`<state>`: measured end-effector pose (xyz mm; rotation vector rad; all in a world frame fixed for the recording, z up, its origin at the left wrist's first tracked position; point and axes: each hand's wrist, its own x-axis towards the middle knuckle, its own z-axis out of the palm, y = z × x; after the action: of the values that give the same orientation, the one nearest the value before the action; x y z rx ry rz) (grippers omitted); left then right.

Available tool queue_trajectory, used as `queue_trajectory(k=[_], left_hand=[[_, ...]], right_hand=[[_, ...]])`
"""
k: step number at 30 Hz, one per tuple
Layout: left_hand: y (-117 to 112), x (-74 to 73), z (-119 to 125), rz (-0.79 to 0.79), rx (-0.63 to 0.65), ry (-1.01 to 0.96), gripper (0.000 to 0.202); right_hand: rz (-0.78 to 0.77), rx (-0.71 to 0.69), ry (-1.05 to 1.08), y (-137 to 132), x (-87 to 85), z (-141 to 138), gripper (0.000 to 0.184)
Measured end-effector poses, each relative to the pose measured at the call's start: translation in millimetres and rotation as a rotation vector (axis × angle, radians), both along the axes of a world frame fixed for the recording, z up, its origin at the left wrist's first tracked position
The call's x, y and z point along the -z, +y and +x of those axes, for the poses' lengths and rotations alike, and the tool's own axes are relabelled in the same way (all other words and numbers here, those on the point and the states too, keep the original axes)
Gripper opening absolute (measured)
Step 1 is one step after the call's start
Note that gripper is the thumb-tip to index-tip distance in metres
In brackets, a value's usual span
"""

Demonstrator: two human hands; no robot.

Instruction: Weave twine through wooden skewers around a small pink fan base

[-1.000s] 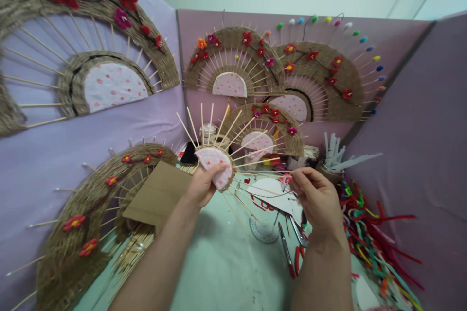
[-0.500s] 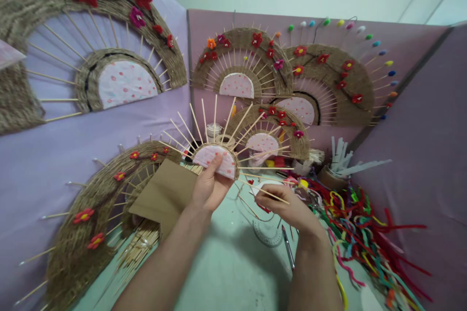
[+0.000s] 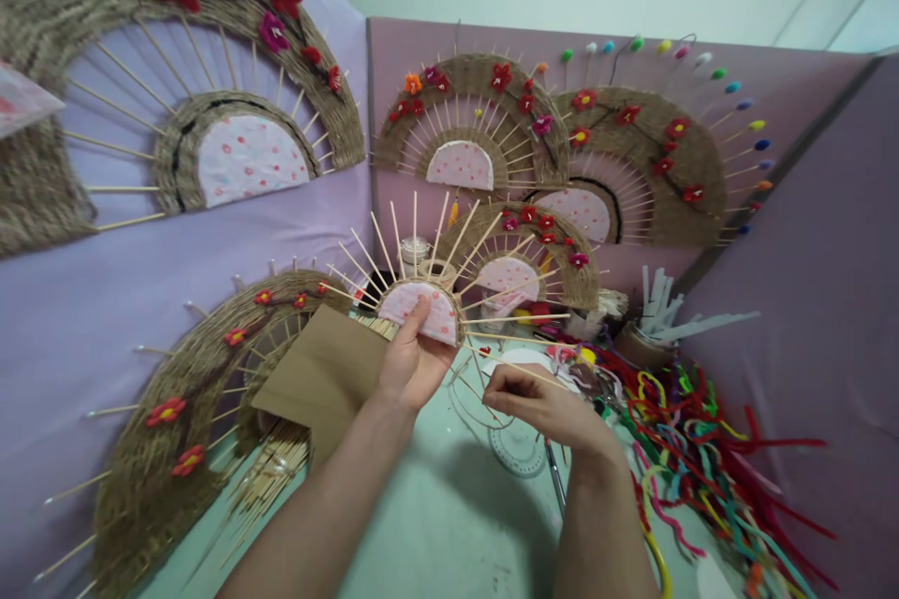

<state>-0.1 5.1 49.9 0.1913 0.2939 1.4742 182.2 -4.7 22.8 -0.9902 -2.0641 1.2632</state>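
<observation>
My left hand (image 3: pixel 413 363) grips a small half-round fan frame (image 3: pixel 421 307) by its lower edge. The frame has a pink dotted fabric centre, a thin rim of wound twine, and bare wooden skewers fanning upward and to the right. To the right and slightly lower, my right hand (image 3: pixel 540 404) is closed in a pinch on a strand of twine beside the frame's lowest skewers. A loop of the twine (image 3: pixel 469 393) hangs between the two hands above the table.
Finished twine fans with red flowers lean on the purple partitions, one large fan (image 3: pixel 203 384) at the left. A cardboard sheet (image 3: pixel 319 374), a skewer bundle (image 3: pixel 271 477), a pile of coloured pipe cleaners (image 3: pixel 695 459), a round protractor (image 3: pixel 516 449) and pliers lie on the pale green table (image 3: pixel 435 524).
The left hand turned the frame so its skewers point up. The right hand dropped from the skewer tips at the right to a spot lower and closer to the frame.
</observation>
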Motion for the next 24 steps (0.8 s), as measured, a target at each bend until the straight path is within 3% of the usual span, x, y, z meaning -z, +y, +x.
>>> queue_trajectory(k=[8, 24], left_hand=[[3.2, 1.4, -0.8, -0.058, -0.096, 0.032, 0.008], [5.7, 4.1, -0.5, -0.057, -0.112, 0.049, 0.008]], right_hand=[[-0.045, 0.008, -0.009, 1.1, -3.0, 1.8, 0.030], [-0.035, -0.005, -0.020, 1.1, -5.2, 2.6, 0.029]])
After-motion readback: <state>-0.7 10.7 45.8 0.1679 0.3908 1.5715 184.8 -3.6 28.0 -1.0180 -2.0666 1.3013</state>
